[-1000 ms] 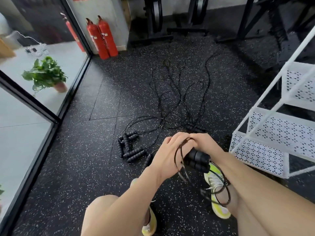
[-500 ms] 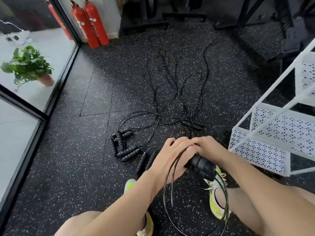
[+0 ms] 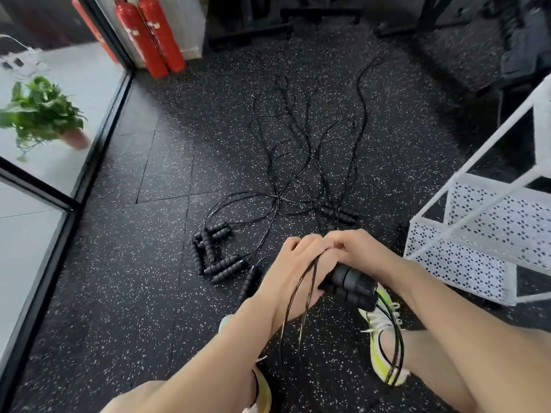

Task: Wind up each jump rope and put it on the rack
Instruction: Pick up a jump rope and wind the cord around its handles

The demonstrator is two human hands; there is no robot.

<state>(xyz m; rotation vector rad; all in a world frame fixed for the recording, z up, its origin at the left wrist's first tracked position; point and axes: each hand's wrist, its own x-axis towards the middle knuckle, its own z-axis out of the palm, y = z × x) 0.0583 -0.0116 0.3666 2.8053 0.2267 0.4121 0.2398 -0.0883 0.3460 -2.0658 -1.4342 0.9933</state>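
My right hand grips the two black handles of a jump rope, held side by side. Its thin black cord hangs in loops below my hands, and my left hand holds those loops against the handles. Both hands touch each other above the floor. More jump ropes lie on the floor ahead: a cluster of several black handles to the left, another pair of handles just beyond my hands, and tangled cords stretching away. The white rack stands to my right.
Speckled black rubber floor all around. Two red fire extinguishers stand at the back left by a glass wall, with a potted plant behind it. My yellow shoes are below my hands. Dark gym equipment at the back.
The hanging loops have lengthened and swung lower below my hands. The view has tilted down and nearer the floor; my hands stay together on the handles.
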